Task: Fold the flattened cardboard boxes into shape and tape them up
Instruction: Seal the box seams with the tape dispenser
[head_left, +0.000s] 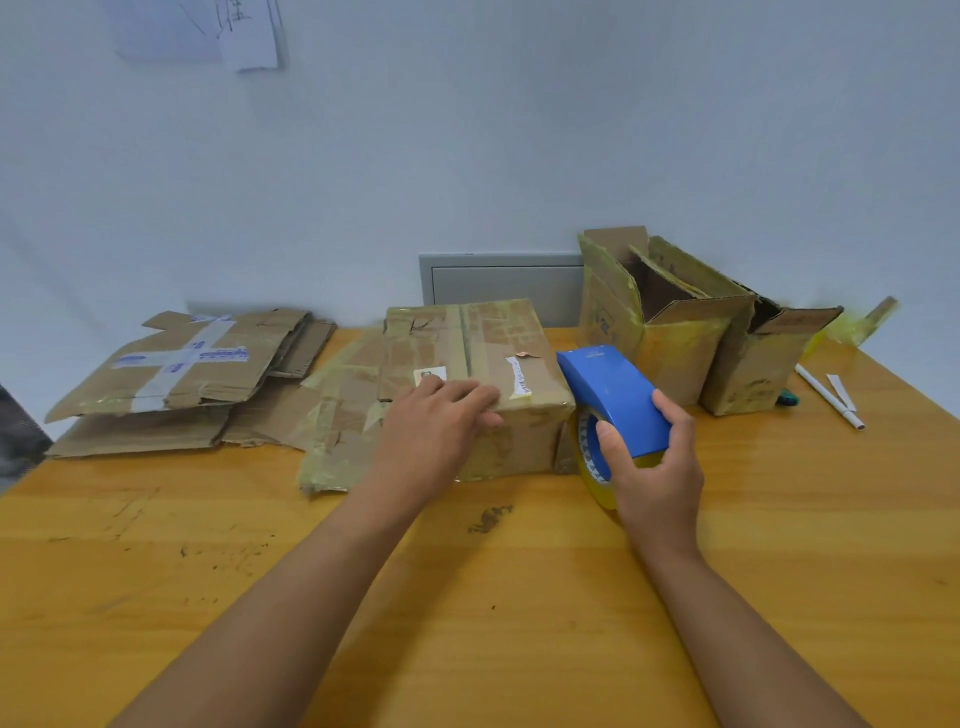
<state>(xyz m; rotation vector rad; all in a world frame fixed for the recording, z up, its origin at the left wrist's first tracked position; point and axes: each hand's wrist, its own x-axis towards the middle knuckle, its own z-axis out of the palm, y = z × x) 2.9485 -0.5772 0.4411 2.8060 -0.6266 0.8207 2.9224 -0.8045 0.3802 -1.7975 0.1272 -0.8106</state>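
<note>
Orange-yellow glossy wooden table (519, 623), worn, with dark scuff marks near the middle and on the left part. White pen-like stick (829, 397) lying diagonally on the table's right side; small white paper strip (840, 391) just beside it. Small teal object (788, 399) near the stick's left, partly hidden, can't tell what it is. Pale blue-white wall (519, 130) behind the table. Grey rectangular panel (506, 283) set low on the wall. White paper sheets (228, 31) stuck on the wall top left, with blurred handwriting. Dark grey fabric-like thing (18, 431) at the left edge, unclear.
</note>
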